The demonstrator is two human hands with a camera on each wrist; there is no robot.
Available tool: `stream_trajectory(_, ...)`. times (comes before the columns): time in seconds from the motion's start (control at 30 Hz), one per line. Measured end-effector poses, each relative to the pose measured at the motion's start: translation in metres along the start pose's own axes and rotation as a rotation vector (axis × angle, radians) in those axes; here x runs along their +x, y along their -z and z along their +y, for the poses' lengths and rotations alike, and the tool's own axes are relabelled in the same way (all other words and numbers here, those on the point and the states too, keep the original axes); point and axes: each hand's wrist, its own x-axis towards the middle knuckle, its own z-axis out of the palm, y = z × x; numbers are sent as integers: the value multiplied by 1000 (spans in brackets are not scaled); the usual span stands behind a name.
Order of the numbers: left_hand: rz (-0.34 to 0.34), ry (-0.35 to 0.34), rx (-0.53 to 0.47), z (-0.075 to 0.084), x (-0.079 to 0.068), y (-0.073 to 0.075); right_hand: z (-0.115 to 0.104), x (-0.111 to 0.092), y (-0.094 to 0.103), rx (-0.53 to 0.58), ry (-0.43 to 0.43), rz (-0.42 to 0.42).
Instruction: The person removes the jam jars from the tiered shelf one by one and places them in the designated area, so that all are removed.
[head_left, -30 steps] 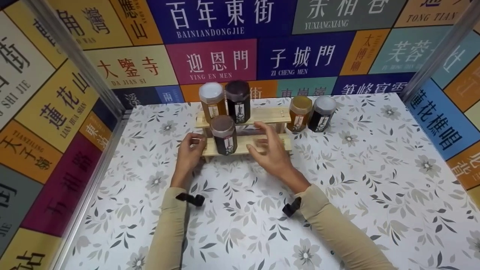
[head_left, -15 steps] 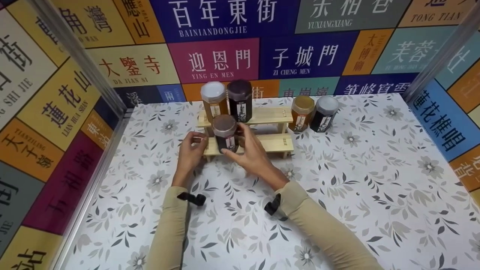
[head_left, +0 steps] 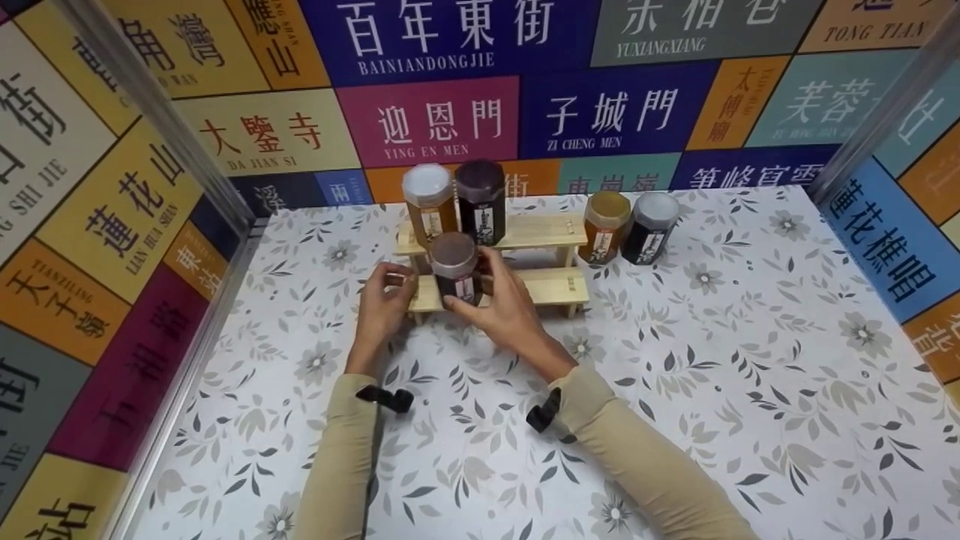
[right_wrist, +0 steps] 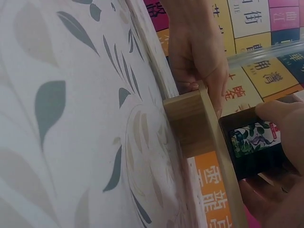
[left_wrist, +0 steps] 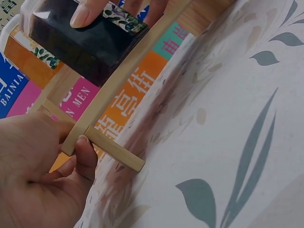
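Note:
A small two-step wooden rack (head_left: 551, 289) stands on the table. My left hand (head_left: 382, 304) is at its left end; in the left wrist view the thumb and fingers pinch the end of the shelf board (left_wrist: 127, 69) above a leg. On the lower step, a dark jar (head_left: 453, 259) with a brownish lid and a label stands near the left end. My right hand (head_left: 506, 307) grips this jar from the right, its thumb in front and fingers behind. Above, on the upper step, are an amber jar (head_left: 428, 196) with a white lid and a dark jar (head_left: 480, 196) with a dark lid.
Right of the rack, an amber jar (head_left: 606, 229) with a yellowish lid and a dark jar (head_left: 650, 229) with a pale lid stand side by side on the floral tablecloth (head_left: 712, 360). Panels with large printed characters (head_left: 427, 120) wall off the back and both sides.
My right hand has come in from the right and taken hold of the dark jar on the lower step. That jar has shifted slightly right. My left hand stays at the rack's end.

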Motion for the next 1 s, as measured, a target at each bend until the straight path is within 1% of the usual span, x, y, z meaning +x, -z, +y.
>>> stream_trajectory(0.1,-8,8,9,1,0,1,-1,-5,6,-13,3,12)
stream_trajectory(0.2,-2,-1,23,1,2,1,-2,-9,12,2,14,26)
stream_trajectory(0.33,3,4,40,3,3,1,-1,-12,21,28,23,36)
stream_trajectory(0.43,-4,11,61,3,2,0,3,-16,29,16,15,50)
stream_trajectory(0.53,-6,0,88,4,3,0,8,-19,39,-5,3,70)
stream_trajectory(0.67,-8,-14,102,4,3,0,12,-23,55,-22,-15,101)
stream_trajectory(0.87,-33,-18,77,4,3,2,20,-28,84,11,-20,150)
stream_trajectory(1.0,-33,-1,76,-1,3,4,27,-31,107,11,-68,190)
